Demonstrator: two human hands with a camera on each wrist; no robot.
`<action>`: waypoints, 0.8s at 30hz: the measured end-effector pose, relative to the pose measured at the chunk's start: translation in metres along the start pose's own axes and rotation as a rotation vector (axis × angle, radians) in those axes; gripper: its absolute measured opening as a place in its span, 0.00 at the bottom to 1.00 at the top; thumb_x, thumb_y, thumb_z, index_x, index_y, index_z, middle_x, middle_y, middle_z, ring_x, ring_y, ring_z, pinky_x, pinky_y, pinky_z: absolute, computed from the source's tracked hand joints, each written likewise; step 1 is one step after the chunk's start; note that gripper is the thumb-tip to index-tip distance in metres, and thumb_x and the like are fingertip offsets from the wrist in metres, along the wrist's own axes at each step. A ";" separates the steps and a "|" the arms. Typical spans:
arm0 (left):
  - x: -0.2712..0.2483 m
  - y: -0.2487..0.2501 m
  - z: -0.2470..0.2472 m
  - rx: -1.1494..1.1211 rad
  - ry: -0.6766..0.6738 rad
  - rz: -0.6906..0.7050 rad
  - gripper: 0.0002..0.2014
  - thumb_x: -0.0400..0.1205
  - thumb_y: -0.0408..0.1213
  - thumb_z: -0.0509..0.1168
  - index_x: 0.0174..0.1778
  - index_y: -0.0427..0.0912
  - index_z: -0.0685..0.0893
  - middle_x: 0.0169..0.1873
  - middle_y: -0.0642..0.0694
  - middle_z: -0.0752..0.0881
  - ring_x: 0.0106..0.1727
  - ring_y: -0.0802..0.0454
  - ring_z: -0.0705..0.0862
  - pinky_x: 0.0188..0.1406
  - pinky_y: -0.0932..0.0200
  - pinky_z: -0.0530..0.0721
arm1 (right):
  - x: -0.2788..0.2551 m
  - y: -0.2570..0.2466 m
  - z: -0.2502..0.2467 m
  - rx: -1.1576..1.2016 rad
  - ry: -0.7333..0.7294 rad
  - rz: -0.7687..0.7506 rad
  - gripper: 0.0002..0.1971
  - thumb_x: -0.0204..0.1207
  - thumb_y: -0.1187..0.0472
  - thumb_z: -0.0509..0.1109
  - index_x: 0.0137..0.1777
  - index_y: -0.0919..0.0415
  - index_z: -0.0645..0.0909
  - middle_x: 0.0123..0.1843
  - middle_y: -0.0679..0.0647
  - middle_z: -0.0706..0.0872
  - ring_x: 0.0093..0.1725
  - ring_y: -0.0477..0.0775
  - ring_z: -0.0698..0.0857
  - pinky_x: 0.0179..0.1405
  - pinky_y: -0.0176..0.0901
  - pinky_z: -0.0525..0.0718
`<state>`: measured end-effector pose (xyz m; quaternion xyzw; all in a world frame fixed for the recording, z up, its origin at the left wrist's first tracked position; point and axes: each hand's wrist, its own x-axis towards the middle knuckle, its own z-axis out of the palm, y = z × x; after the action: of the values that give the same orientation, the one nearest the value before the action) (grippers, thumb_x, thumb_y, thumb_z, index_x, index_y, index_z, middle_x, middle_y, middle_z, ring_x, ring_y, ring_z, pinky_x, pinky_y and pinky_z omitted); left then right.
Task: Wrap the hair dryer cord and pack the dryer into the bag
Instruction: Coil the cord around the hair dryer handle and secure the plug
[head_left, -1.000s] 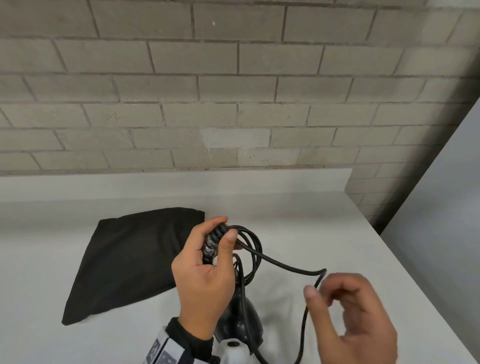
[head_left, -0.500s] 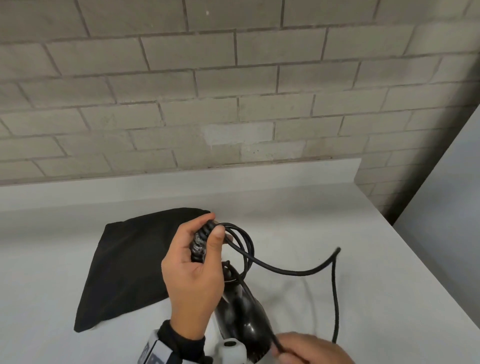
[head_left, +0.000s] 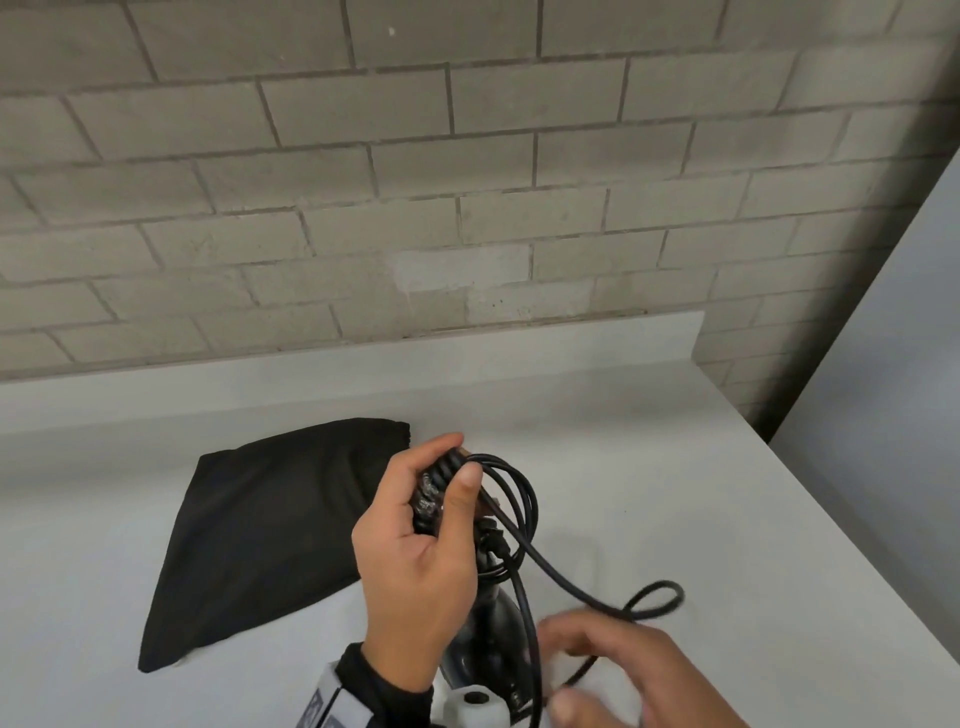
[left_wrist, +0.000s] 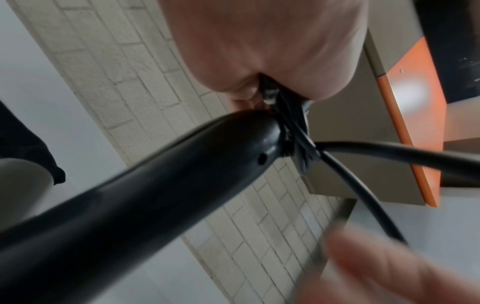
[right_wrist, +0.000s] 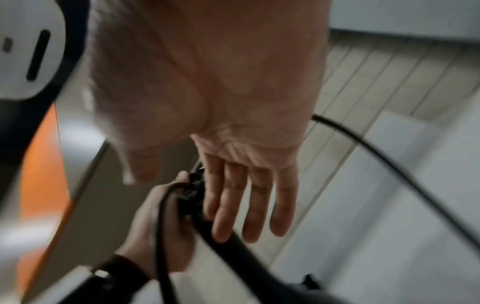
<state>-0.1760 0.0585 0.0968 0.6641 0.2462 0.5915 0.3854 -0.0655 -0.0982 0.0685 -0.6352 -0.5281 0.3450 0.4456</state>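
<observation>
My left hand (head_left: 457, 460) is held above the counter and grips a bundle of black cord turns (head_left: 434, 493) at the end of the hair dryer's handle (left_wrist: 130, 195). The black dryer body (head_left: 493, 639) hangs below that hand. Loops of cord (head_left: 527, 514) stand out to the right, and a free stretch runs down to a small loop (head_left: 654, 597). My right hand (head_left: 613, 665) is low at the right and blurred, with the cord passing under it. In the right wrist view its fingers (right_wrist: 246, 195) are straight and hold nothing. The black bag (head_left: 270, 530) lies flat to the left.
The white counter (head_left: 623, 467) ends in a low backsplash against a grey brick wall (head_left: 467, 182). Its right edge (head_left: 810, 499) drops away beside a pale panel. An orange panel (left_wrist: 415, 123) shows in both wrist views.
My right hand let go of the cord, dropped out of sight, then came back up at the lower right. The free cord now lies lower and curls into a small loop.
</observation>
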 end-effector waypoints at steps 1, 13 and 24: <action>-0.001 0.002 0.001 0.009 -0.006 0.017 0.11 0.80 0.46 0.67 0.56 0.49 0.85 0.41 0.58 0.88 0.36 0.56 0.88 0.39 0.69 0.85 | 0.004 -0.014 0.007 0.111 0.031 0.017 0.20 0.64 0.34 0.73 0.53 0.40 0.87 0.55 0.43 0.91 0.59 0.43 0.87 0.65 0.32 0.79; 0.000 0.006 -0.005 0.058 0.004 0.019 0.08 0.81 0.41 0.69 0.55 0.49 0.84 0.46 0.61 0.87 0.45 0.63 0.87 0.45 0.78 0.79 | 0.009 -0.041 0.021 0.433 0.121 -0.051 0.16 0.73 0.42 0.64 0.43 0.52 0.86 0.22 0.50 0.75 0.23 0.47 0.70 0.27 0.33 0.71; 0.007 -0.001 -0.017 0.028 0.070 -0.049 0.08 0.80 0.42 0.69 0.54 0.50 0.85 0.43 0.59 0.88 0.44 0.61 0.87 0.44 0.77 0.79 | -0.028 0.038 -0.042 -0.358 0.160 -0.018 0.25 0.66 0.24 0.66 0.24 0.43 0.80 0.22 0.41 0.74 0.27 0.35 0.75 0.32 0.29 0.71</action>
<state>-0.1911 0.0680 0.0998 0.6422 0.2839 0.6013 0.3814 -0.0189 -0.1357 0.0477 -0.7251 -0.5495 0.1901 0.3691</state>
